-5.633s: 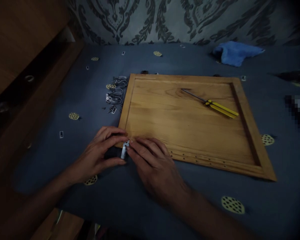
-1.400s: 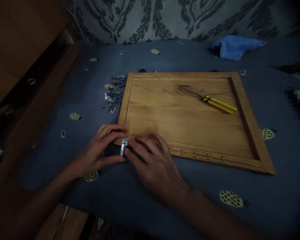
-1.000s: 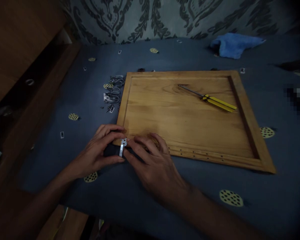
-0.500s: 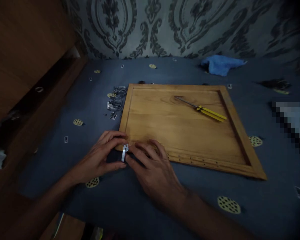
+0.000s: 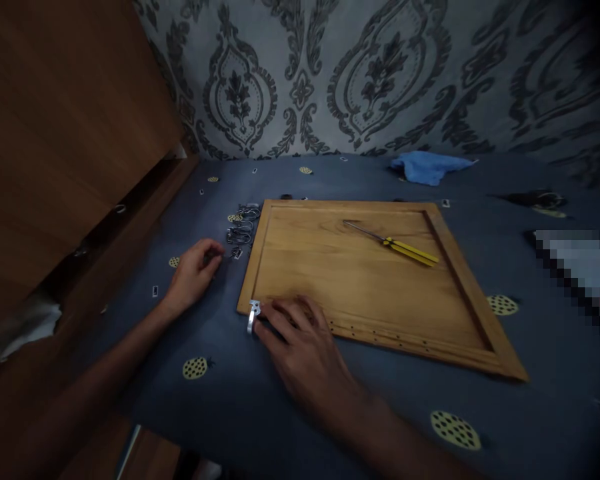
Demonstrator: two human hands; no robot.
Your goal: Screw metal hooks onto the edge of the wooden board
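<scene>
A wooden panel (image 5: 350, 280) with a raised frame lies flat on a dark blue patterned cloth (image 5: 260, 400). My right hand (image 5: 300, 340) rests at the panel's near left corner, with its fingertips pressing a small metal bracket (image 5: 253, 315) against that edge. My left hand (image 5: 194, 270) is off to the left beside a pile of metal hooks and screws (image 5: 241, 230). Its fingers are curled in a pinch at the small screws, and what they hold is too small to make out. A yellow-handled screwdriver (image 5: 407, 249) lies on the panel's far right part.
A brown wooden cabinet (image 5: 55, 133) stands along the left side, with white paper (image 5: 27, 323) at its base. A crumpled blue rag (image 5: 427, 167) lies at the back by the patterned wall. A pixelated patch (image 5: 580, 267) is at the right.
My left hand has let go of the bracket and moved up and left to the pile of hardware. My right hand stays on the bracket. The view has tilted up and shows more wall.
</scene>
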